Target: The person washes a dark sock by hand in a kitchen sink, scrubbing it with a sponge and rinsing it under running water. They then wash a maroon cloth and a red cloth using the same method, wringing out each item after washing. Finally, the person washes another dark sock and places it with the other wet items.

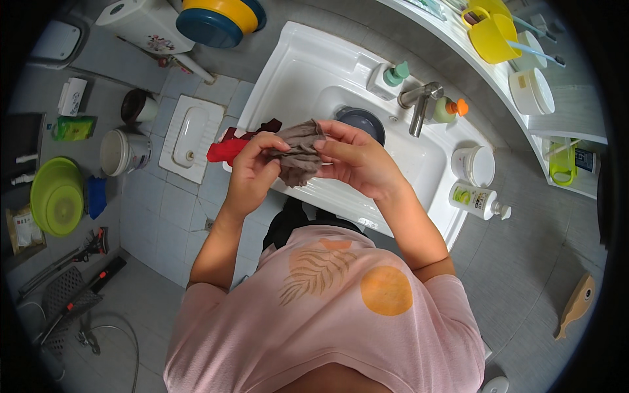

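Both my hands hold a crumpled grey-brown cloth garment (298, 154) above the near left part of the white sink (278, 78). My left hand (252, 171) pinches its left side between thumb and fingers. On the other side, my right hand (359, 157) grips the gathered fabric with bent fingers. The exact kind of garment cannot be made out in its folds. Just beyond my left hand, a red cloth (226, 149) and a dark red cloth (270, 126) lie at the sink's left edge. A dark grey basin (364, 120) sits in the sink bowl, partly hidden by my right hand.
A metal faucet (422, 105) rises at the back of the sink, between a white pump bottle (385, 82) and an orange-topped bottle (445, 110). A white tub (473, 165) and a lying pump bottle (475, 200) rest at the right. Left stands a squat toilet (191, 139).
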`<state>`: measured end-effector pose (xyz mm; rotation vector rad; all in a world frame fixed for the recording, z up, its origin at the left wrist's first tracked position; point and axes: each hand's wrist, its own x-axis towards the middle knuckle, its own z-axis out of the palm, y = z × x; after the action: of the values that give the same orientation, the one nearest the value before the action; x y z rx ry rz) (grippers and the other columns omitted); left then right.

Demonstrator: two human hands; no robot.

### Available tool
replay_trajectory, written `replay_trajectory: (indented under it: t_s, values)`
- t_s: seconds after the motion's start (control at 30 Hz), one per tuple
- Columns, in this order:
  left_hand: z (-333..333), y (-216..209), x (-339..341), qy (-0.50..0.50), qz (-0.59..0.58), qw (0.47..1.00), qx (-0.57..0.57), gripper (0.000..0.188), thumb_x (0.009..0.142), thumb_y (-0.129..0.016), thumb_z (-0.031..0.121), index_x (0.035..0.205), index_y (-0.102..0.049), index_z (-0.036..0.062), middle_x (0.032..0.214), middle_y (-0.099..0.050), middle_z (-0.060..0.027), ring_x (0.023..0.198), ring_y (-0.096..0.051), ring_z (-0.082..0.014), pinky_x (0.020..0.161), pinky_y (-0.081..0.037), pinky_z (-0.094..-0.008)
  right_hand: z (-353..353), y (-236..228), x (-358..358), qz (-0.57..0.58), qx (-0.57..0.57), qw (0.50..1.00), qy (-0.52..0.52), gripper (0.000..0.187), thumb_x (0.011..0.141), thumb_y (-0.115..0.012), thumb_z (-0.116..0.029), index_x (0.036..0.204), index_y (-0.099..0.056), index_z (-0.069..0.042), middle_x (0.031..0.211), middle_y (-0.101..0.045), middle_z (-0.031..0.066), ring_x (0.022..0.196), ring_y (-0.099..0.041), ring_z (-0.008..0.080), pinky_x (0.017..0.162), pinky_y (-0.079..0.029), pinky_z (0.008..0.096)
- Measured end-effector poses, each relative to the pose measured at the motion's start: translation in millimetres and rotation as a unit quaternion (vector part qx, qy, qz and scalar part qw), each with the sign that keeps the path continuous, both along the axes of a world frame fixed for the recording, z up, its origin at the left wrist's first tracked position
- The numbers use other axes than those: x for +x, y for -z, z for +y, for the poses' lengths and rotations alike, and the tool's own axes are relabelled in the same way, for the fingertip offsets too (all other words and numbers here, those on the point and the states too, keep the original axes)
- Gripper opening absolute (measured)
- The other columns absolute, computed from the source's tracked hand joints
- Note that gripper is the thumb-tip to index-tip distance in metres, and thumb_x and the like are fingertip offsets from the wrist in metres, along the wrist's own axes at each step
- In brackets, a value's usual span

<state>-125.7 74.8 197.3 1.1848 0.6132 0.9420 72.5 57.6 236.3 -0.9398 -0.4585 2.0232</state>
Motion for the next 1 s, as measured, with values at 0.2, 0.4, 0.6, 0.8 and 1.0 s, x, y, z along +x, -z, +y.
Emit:
replay_trajectory:
  t_s: [0.2,0.4,0.6,0.8,1.0]
  values:
    - [-8.1,5.7,8.9,-0.051,-0.017,0.997,-0.048,0.021,0.080,-0.044,-0.008,0.098,-0.049,0.0011,0.099,-0.049,-0.0058,0.094,-0.049,-0.0127,0.085,-0.039,-0.0262,-4.3,1.6,-6.3,-0.034,0.089,0.995,0.031,0.054,0.076,-0.059,0.007,0.126,-0.040,-0.004,0.112,-0.052,0.0082,0.095,-0.055,0.0125,0.075,-0.049,0.0242]
    - [-3.8,1.7,9.1,-0.115,-0.218,0.933,-0.263,0.016,0.084,-0.049,0.002,0.099,-0.046,0.0041,0.093,-0.052,-0.0093,0.093,-0.052,-0.0161,0.081,-0.044,-0.0299,-9.2,0.7,3.2,-0.105,0.155,0.981,0.047,0.056,0.073,-0.056,0.014,0.124,-0.042,-0.003,0.117,-0.049,0.0118,0.103,-0.054,0.0178,0.082,-0.047,0.0283]
    - [2.5,16.9,-17.1,-0.106,0.172,0.975,-0.097,0.030,0.081,-0.058,0.011,0.108,-0.046,0.0015,0.101,-0.054,-0.0141,0.097,-0.052,-0.0228,0.082,-0.044,-0.0348,-13.4,-30.0,19.7,-0.163,0.206,0.965,0.024,0.038,0.077,-0.052,0.014,0.112,-0.051,0.000,0.104,-0.059,0.0099,0.097,-0.057,0.0154,0.079,-0.048,0.0251]
    - [-18.4,3.0,13.8,-0.020,0.268,0.946,0.180,0.055,0.075,-0.069,0.018,0.122,-0.044,0.0044,0.125,-0.041,-0.0170,0.107,-0.048,-0.0276,0.086,-0.042,-0.0338,-20.2,-44.6,14.1,-0.082,0.282,0.955,0.031,0.034,0.076,-0.054,0.012,0.108,-0.052,0.002,0.102,-0.060,0.0125,0.098,-0.058,0.0195,0.081,-0.048,0.0279]
    - [-30.2,46.0,20.0,0.242,-0.100,0.949,-0.176,0.042,0.079,-0.066,0.016,0.113,-0.048,-0.0006,0.105,-0.054,-0.0082,0.091,-0.053,-0.0133,0.077,-0.044,-0.0266,-16.0,-43.2,32.1,0.008,0.249,0.962,0.113,0.032,0.075,-0.050,0.014,0.105,-0.053,0.003,0.102,-0.060,0.0146,0.099,-0.057,0.0235,0.083,-0.047,0.0309]
